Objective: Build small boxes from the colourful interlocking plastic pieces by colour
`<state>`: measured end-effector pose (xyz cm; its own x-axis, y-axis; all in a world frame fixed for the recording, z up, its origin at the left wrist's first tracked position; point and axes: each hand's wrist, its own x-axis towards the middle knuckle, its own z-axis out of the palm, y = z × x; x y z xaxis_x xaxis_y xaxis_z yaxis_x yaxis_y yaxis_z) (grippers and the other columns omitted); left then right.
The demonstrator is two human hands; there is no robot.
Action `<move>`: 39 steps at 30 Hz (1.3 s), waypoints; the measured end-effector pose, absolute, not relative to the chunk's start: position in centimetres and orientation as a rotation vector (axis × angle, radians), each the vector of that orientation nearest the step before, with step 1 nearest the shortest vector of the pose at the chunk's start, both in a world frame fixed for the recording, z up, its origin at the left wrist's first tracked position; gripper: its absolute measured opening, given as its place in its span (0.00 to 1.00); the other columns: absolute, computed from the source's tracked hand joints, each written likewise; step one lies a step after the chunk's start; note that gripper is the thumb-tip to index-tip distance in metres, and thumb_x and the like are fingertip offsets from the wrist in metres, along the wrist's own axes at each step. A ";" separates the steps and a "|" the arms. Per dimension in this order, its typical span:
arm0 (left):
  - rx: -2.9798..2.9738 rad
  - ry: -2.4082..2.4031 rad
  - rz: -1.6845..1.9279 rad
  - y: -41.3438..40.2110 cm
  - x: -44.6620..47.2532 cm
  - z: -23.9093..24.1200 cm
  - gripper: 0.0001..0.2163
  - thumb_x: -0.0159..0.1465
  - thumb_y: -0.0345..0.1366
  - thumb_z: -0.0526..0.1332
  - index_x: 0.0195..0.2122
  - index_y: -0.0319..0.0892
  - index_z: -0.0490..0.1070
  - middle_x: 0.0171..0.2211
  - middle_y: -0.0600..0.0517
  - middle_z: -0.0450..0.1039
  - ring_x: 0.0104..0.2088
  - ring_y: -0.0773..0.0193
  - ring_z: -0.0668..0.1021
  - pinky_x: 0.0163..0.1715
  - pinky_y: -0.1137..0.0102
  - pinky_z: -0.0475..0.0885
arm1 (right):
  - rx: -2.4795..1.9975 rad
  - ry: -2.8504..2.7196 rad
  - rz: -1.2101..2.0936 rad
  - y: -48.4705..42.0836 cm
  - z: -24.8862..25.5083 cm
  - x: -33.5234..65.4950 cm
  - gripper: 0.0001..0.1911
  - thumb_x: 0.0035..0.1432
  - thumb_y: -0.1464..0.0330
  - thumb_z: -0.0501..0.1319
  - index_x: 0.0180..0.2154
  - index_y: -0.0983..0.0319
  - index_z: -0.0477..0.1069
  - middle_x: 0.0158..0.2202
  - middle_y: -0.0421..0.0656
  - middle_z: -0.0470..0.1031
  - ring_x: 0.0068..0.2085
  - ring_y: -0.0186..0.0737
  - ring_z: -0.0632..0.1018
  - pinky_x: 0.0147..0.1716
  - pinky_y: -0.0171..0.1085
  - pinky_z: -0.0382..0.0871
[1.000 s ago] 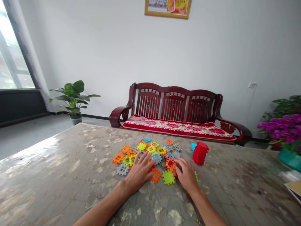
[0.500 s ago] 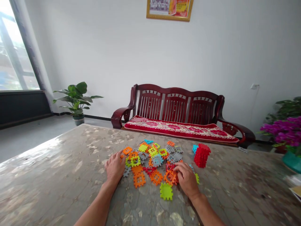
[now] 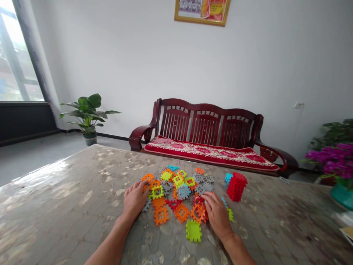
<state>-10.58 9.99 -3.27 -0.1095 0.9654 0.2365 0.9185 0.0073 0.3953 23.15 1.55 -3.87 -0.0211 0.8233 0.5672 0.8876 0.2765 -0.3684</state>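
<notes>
A pile of toothed plastic building tiles in several colours lies in front of me, with a blue window tile (image 3: pixel 183 191) near its middle. My left hand (image 3: pixel 135 199) rests at the pile's left edge, fingers stretched over the tiles next to a lime-green frame tile (image 3: pixel 157 192). At the right edge lies my right hand (image 3: pixel 217 214), its fingers extended and touching the pile beside an orange window tile (image 3: pixel 198 212). Neither hand visibly grips a tile. A solid lime-green tile (image 3: pixel 193 231) sits apart, nearer to me. Beyond my right hand stands a stack of red tiles (image 3: pixel 236 187).
The patterned table (image 3: pixel 91 191) carries everything. Light-blue tiles (image 3: pixel 228 178) lie beside the red stack. A potted plant with purple flowers (image 3: pixel 335 158) is at the right. Behind the table stands a dark red wooden bench (image 3: pixel 206 123), and a leafy plant (image 3: pixel 88 112) is further left.
The view has shifted slightly. My right hand's fingers have straightened and lie flatter at the pile's edge. My left hand stays nearly in place, and the tiles look the same.
</notes>
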 end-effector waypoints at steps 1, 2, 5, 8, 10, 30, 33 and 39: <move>2.028 2.147 0.702 10.1 -10.5 -3.3 0.19 0.66 0.41 0.50 0.55 0.50 0.70 0.57 0.50 0.71 0.56 0.54 0.71 0.57 0.58 0.60 | -1.562 -1.848 -0.109 1.6 -3.7 23.1 0.17 0.64 0.70 0.50 0.45 0.55 0.75 0.49 0.44 0.75 0.50 0.42 0.75 0.52 0.43 0.67; 2.031 2.139 0.699 10.2 -10.5 -3.2 0.19 0.66 0.41 0.50 0.55 0.50 0.70 0.57 0.50 0.71 0.56 0.54 0.71 0.57 0.58 0.60 | -1.581 -1.858 -0.104 1.7 -3.5 23.0 0.16 0.64 0.70 0.51 0.46 0.54 0.75 0.49 0.44 0.75 0.50 0.43 0.75 0.52 0.43 0.67; 2.027 2.118 0.695 10.4 -10.5 -3.1 0.19 0.65 0.40 0.50 0.55 0.50 0.70 0.56 0.50 0.71 0.57 0.54 0.71 0.57 0.59 0.59 | -1.618 -1.910 -0.087 1.9 -2.9 22.6 0.16 0.63 0.69 0.53 0.46 0.52 0.75 0.48 0.43 0.75 0.48 0.43 0.75 0.50 0.41 0.68; 2.009 2.100 0.703 10.5 -10.5 -3.0 0.18 0.65 0.40 0.50 0.54 0.51 0.70 0.56 0.50 0.72 0.56 0.54 0.71 0.57 0.58 0.60 | -1.630 -1.962 -0.070 2.1 -2.6 22.2 0.15 0.61 0.69 0.55 0.47 0.51 0.75 0.46 0.42 0.75 0.47 0.43 0.75 0.49 0.41 0.67; 2.004 2.091 0.707 10.4 -10.5 -2.8 0.19 0.65 0.41 0.50 0.55 0.51 0.70 0.56 0.50 0.72 0.56 0.54 0.71 0.57 0.58 0.60 | -1.638 -1.968 -0.073 2.2 -2.6 22.1 0.17 0.60 0.70 0.57 0.48 0.51 0.74 0.45 0.43 0.75 0.47 0.45 0.75 0.48 0.41 0.67; 2.079 2.098 0.685 10.2 -10.5 -2.7 0.18 0.65 0.40 0.50 0.53 0.50 0.71 0.54 0.49 0.74 0.55 0.55 0.72 0.55 0.60 0.62 | -1.533 -1.780 0.045 2.1 -2.6 22.7 0.10 0.58 0.69 0.57 0.37 0.55 0.76 0.37 0.42 0.78 0.43 0.45 0.77 0.45 0.42 0.69; 2.072 2.100 0.677 10.3 -10.5 -2.8 0.18 0.65 0.40 0.49 0.54 0.50 0.70 0.55 0.50 0.73 0.56 0.55 0.71 0.56 0.59 0.61 | -1.528 -1.640 0.087 2.1 -3.1 23.0 0.14 0.57 0.66 0.57 0.45 0.55 0.75 0.39 0.42 0.80 0.41 0.43 0.79 0.44 0.41 0.71; 2.071 2.104 0.662 10.6 -10.6 -3.1 0.19 0.66 0.42 0.49 0.54 0.50 0.70 0.55 0.50 0.72 0.56 0.54 0.71 0.57 0.58 0.60 | -1.519 -1.456 0.230 2.3 -3.2 23.6 0.14 0.55 0.61 0.59 0.42 0.57 0.74 0.33 0.42 0.80 0.33 0.42 0.79 0.35 0.38 0.73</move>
